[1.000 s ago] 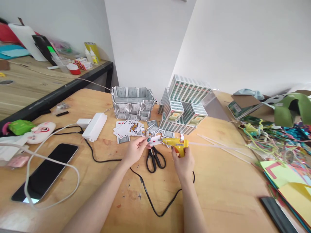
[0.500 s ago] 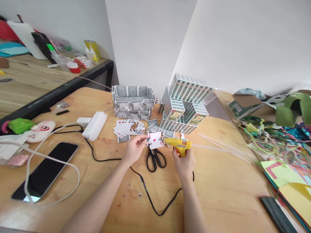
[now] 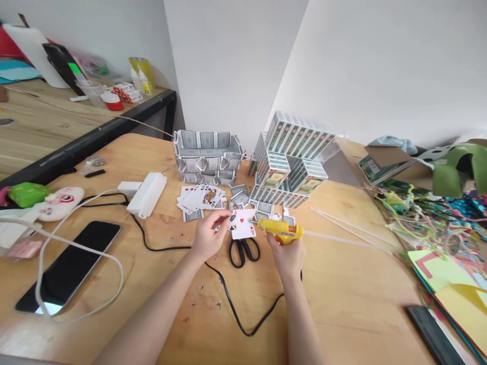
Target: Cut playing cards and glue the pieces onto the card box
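Observation:
My left hand (image 3: 211,234) is closed on the left edge of an ace of hearts playing card (image 3: 243,225), its face toward me. In my right hand (image 3: 287,253) is a yellow hot glue gun (image 3: 279,228). Its nozzle points left at the card, and a long clear glue stick (image 3: 335,237) trails from its back. Black-handled scissors (image 3: 243,252) lie just below the card, their blades hidden under it. Fanned face-up cards (image 3: 201,196) and several face-down cards (image 3: 264,207) rest behind my hands. Farther back stands a box built from folded cards (image 3: 207,159).
Stacked card packs (image 3: 289,167) stand at the back right. On the left are a white power adapter (image 3: 147,194) and a phone (image 3: 68,266) crossed by a white cable. A black cord (image 3: 239,317) loops between my forearms. Colourful craft scraps (image 3: 437,218) heap on the right.
The glue gun's nozzle has shifted left and slightly down, over the face of the card. The card has tipped a little in my left hand. My view has moved slightly.

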Action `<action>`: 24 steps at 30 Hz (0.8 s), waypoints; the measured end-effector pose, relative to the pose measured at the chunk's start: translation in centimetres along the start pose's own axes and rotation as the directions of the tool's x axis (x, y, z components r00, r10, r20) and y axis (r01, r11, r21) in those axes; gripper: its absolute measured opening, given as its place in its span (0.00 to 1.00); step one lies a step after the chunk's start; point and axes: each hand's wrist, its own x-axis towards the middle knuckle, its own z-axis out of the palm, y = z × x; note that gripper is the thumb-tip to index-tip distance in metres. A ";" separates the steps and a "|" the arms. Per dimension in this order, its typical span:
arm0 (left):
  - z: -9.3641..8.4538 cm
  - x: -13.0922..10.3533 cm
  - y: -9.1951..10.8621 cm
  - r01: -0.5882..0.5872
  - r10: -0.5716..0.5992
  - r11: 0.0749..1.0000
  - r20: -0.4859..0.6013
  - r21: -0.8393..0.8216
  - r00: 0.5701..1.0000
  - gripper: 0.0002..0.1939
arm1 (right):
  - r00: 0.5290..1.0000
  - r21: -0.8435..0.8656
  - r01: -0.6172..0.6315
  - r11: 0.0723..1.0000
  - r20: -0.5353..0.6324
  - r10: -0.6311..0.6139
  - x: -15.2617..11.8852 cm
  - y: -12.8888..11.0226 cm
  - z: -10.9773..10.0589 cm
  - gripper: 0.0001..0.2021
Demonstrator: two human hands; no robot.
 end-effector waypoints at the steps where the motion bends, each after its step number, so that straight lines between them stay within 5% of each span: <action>1: 0.0 0.0 0.0 -0.008 0.008 1.000 0.000 0.006 1.000 0.06 | 1.000 -0.020 0.002 1.000 0.000 -0.002 0.0 0.0 0.0 0.12; 13: 0.0 0.0 0.0 -0.042 0.042 0.999 -0.002 0.013 0.999 0.06 | 0.993 -0.187 0.095 0.978 0.083 -0.080 0.5 1.3 0.3 0.11; 24: -0.1 0.0 -0.1 0.003 -0.003 1.000 -0.004 0.007 1.000 0.06 | 0.994 -0.226 0.020 0.974 0.108 0.004 0.7 1.0 0.2 0.12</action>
